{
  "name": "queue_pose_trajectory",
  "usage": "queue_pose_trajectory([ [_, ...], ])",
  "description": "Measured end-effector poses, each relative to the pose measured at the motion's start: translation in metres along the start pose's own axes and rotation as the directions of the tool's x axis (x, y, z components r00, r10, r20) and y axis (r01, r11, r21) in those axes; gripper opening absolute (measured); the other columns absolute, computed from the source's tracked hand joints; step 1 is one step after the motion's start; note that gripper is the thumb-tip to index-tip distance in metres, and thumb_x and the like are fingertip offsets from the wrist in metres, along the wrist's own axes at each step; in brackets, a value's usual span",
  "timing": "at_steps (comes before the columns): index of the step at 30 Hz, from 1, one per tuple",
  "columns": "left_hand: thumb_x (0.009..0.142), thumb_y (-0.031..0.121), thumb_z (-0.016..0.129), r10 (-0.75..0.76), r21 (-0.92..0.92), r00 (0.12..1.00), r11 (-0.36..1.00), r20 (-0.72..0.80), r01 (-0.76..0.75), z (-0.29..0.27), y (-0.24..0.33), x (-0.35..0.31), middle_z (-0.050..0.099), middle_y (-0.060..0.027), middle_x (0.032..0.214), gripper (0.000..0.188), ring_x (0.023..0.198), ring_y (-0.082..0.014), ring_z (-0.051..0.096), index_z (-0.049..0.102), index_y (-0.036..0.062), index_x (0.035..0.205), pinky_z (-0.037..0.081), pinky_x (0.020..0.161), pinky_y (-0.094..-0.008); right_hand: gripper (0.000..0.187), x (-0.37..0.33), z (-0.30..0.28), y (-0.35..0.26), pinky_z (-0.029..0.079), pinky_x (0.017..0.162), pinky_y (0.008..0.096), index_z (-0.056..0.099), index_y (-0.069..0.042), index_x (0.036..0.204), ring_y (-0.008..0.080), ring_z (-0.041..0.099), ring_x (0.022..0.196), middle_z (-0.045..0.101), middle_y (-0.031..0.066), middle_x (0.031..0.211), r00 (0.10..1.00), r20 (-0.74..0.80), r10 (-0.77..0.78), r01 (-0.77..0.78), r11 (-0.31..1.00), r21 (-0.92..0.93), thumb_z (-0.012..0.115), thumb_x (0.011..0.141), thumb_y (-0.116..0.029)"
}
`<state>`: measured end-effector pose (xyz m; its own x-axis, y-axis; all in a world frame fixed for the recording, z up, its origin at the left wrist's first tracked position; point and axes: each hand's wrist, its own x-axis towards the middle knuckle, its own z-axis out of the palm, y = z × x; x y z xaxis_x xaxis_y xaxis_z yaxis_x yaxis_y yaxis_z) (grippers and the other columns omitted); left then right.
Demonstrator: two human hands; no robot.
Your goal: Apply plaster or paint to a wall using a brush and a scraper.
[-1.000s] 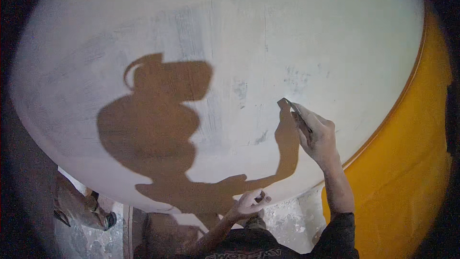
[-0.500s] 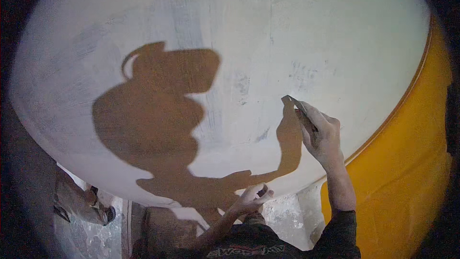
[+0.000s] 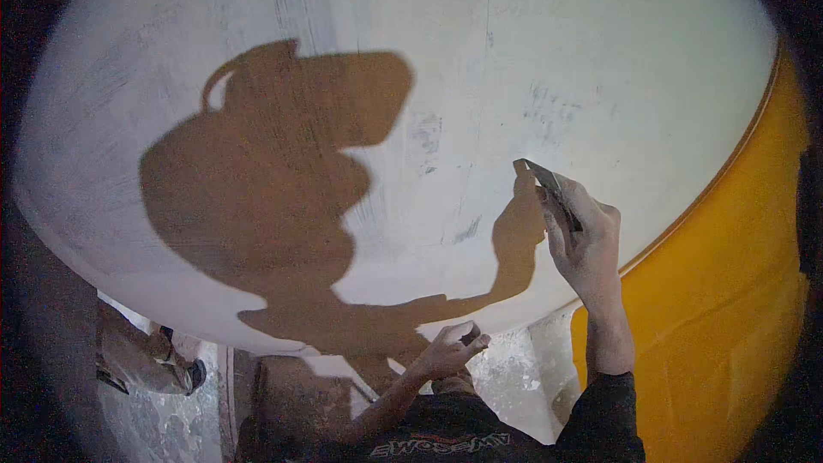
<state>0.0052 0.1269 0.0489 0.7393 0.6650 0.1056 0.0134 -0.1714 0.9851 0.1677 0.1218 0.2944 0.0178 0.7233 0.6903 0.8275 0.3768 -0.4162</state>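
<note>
My right hand [image 3: 591, 236] is closed around a flat, dark scraper blade [image 3: 557, 195] with a thin straight edge. The blade's tip is close to a large whitish panel [image 3: 429, 223], beside the hand's shadow; whether it touches I cannot tell. Grey, scuffed patches [image 3: 549, 111] mark the panel ahead of the blade. Low in front of my chest, near the panel's lower edge, my left hand [image 3: 452, 351] has its fingers curled. A dark spot shows among those fingers, and whether it is an object or shade is unclear.
A brown shadow [image 3: 257, 189] of a head and arm covers the panel's left and middle. To the right, past the panel's edge, is a yellow-orange surface [image 3: 703, 317]. At lower left a trousered leg and shoe [image 3: 163, 356] show on the stained floor [image 3: 159, 420].
My right hand and the scraper have shifted slightly right, with the blade's tip a little higher. The head shadow has grown and moved up and left. My left hand stays almost in place.
</note>
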Motion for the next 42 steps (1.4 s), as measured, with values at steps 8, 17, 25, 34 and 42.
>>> queue_pose_trajectory([
  [8,0.089,0.037,0.054,-0.106,0.044,0.994,0.993,-0.011,0.107,-0.003,0.019,-0.004,0.052,-0.0077,0.07,0.038,0.067,-0.0132,0.046,0.052,-0.0007,0.083,0.04,0.062,-0.03,0.034,-0.013,0.01,0.008,0.048,0.06,0.028,0.057,-0.001,0.109,0.0243,0.064,0.068,0.062,0.0182,0.08,0.996,-0.088,-0.005,0.011,0.998,0.065,0.057,0.076,0.003],
  [17,0.089,0.038,0.052,-0.133,0.063,0.991,0.989,0.026,0.132,-0.007,0.016,0.0,0.052,-0.0075,0.072,0.04,0.069,-0.0132,0.046,0.052,-0.0016,0.083,0.041,0.064,-0.0296,0.026,-0.024,0.023,0.014,0.047,0.061,0.0253,0.057,0.002,0.105,0.0182,0.064,0.068,0.063,0.0154,0.079,0.992,-0.118,0.053,-0.042,0.995,0.094,0.055,0.079,0.004],
  [25,0.085,0.039,0.055,0.109,0.572,0.992,0.819,-0.067,-0.052,-0.005,0.016,-0.006,0.058,-0.0137,0.08,0.038,0.078,-0.0295,0.058,0.056,0.0016,0.086,0.045,0.071,-0.0408,0.015,-0.036,0.046,0.016,0.038,0.05,0.0226,0.058,0.003,0.097,0.0071,0.046,0.053,0.052,0.006,0.061,0.967,-0.241,0.084,-0.061,0.993,0.103,0.057,0.082,-0.001],
  [34,0.084,0.037,0.057,0.333,0.638,0.924,0.757,-0.19,-0.142,-0.006,-0.003,-0.005,0.056,-0.0137,0.092,0.034,0.086,-0.0338,0.057,0.054,0.0046,0.093,0.044,0.075,-0.045,0.008,-0.053,0.068,0.022,0.034,0.047,0.0218,0.057,0.003,0.087,0.0042,0.041,0.052,0.047,0.0022,0.058,0.928,-0.298,0.225,-0.168,0.964,0.205,0.057,0.086,-0.005],
  [42,0.079,0.031,0.064,0.417,0.64,0.9,0.727,-0.124,-0.249,-0.01,-0.003,-0.001,0.051,-0.0118,0.096,0.032,0.089,-0.0307,0.055,0.054,0.0032,0.092,0.046,0.075,-0.04,0.011,-0.069,0.08,0.03,0.035,0.046,0.0221,0.056,0.002,0.085,0.0037,0.042,0.054,0.05,0.002,0.06,0.902,-0.243,0.357,-0.284,0.914,0.29,0.056,0.088,-0.008],
])
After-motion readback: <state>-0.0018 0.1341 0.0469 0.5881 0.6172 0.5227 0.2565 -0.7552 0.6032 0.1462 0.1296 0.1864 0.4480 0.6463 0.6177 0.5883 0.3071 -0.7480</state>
